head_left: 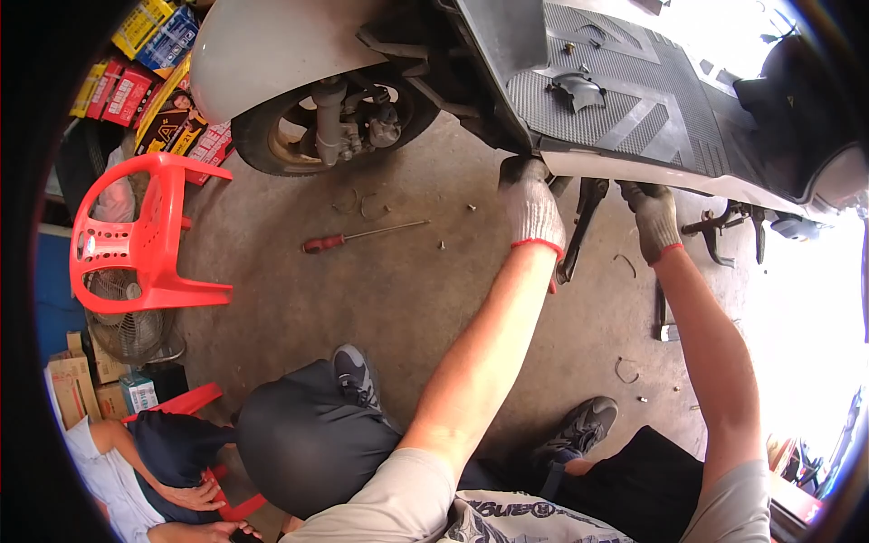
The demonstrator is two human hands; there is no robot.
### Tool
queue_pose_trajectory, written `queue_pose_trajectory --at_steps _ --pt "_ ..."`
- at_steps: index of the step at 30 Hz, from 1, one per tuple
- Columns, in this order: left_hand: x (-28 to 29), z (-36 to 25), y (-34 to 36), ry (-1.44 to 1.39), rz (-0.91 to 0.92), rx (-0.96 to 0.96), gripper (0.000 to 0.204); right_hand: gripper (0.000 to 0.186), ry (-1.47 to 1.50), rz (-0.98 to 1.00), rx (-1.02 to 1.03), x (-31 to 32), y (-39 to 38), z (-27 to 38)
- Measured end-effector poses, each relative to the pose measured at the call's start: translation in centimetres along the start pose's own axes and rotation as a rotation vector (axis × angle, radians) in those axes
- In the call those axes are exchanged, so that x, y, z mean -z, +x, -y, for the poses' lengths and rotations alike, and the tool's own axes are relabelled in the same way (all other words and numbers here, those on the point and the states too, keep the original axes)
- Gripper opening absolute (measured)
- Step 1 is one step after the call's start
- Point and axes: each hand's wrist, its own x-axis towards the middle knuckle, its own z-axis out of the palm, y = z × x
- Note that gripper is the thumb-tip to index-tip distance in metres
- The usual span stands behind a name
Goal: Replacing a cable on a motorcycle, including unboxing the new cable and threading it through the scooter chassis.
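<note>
A motor scooter stands before me, its ribbed footboard (625, 100) above a pale lower side panel (634, 166). My left hand (534, 206), in a white knit glove with a dark grip coating, is closed at the panel's front end, fingertips partly hidden. Farther right, my right hand (654, 222), gloved alike, curls its fingers up under the panel's lower edge; the tips are out of sight. Between the hands hangs the black side stand (582, 226). Beside my left wrist a bit of something red shows, too little to name. A curved dark plastic piece (579, 90) lies on the footboard.
A red-handled screwdriver (367, 236) and several small screws lie on the concrete floor. The front wheel (299, 131) is at upper left. A red plastic chair (149, 235), a fan (131, 321) and stacked boxes (136, 90) line the left side. Another person (172, 462) sits at lower left.
</note>
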Motion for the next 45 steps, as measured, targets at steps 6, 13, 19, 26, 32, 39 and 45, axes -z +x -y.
queue_pose_trajectory --at_steps 6,13,19,26,32,39,45 --pt "0.5 0.0 0.6 0.056 0.042 -0.058 0.022 0.016 0.107 -0.049 -0.036 -0.2 0.0 0.0" --pt "0.4 0.0 0.7 0.043 0.043 -0.103 0.024 0.020 0.112 0.170 0.012 2.3 0.1 0.3" --pt "0.8 -0.3 0.4 0.078 0.140 -0.105 0.026 0.026 -0.399 0.276 0.026 5.8 -0.5 0.3" --pt "0.9 0.1 0.3 -0.011 0.153 -0.056 0.027 0.027 -0.266 0.075 0.018 5.8 -1.4 0.5" --pt "0.7 0.7 -0.5 -0.068 0.169 -0.048 0.024 0.027 -0.123 0.063 -0.027 6.9 -0.6 -0.7" --pt "2.9 0.0 1.1 -0.157 0.319 0.065 0.023 0.027 -0.163 0.085 0.023 6.6 -0.9 0.1" --pt "2.7 -1.7 1.1 0.162 0.309 0.115 0.023 0.028 -0.116 0.076 -0.038 7.1 -0.9 -1.0"
